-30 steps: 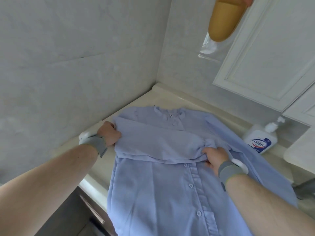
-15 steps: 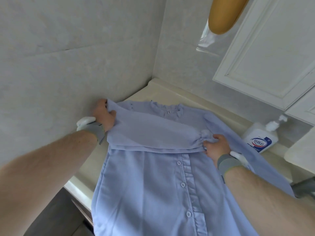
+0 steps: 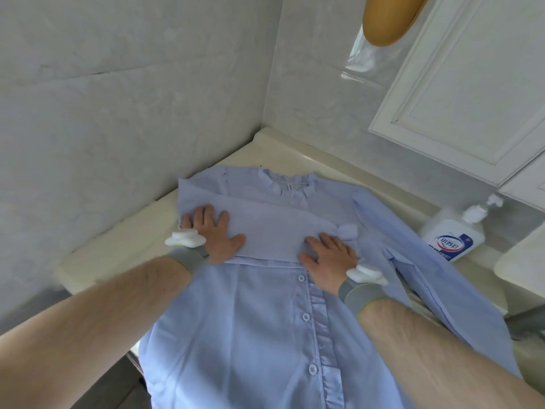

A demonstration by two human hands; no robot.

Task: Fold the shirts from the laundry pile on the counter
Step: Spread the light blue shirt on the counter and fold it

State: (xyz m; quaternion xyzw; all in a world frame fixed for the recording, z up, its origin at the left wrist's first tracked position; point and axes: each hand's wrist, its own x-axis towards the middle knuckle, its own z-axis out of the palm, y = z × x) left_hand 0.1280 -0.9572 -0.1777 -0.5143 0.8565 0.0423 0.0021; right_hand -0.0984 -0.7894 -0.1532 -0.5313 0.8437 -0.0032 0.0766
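**2 flat hands on a folded sleeve**

Both hands lie palm-down with fingers spread and straight, gripping nothing. The left hand [image 3: 213,233] presses the outer end of a sleeve [image 3: 265,228] that is folded across the chest of a light blue shirt [image 3: 244,329]; the right hand [image 3: 328,261] presses the same sleeve near its gathered cuff [image 3: 348,231], just beside the button placket. Each wrist wears a grey band carrying a white device.

The shirt lies front-up on a cream counter [image 3: 124,249] in the corner of 2 pale marbled walls, its ruffled collar [image 3: 283,184] toward the back wall and its hem hanging off the near edge. 4 buttons show down the ruffled placket below the fold. The other sleeve [image 3: 421,270] runs unfolded down the shirt's right side, along the counter.

Near that sleeve, against the back wall, a white pump bottle [image 3: 454,234] with a blue and red label lies tilted. Above it hangs a white cabinet door [image 3: 472,93], and a tan rounded object [image 3: 383,22] juts in at the top edge.
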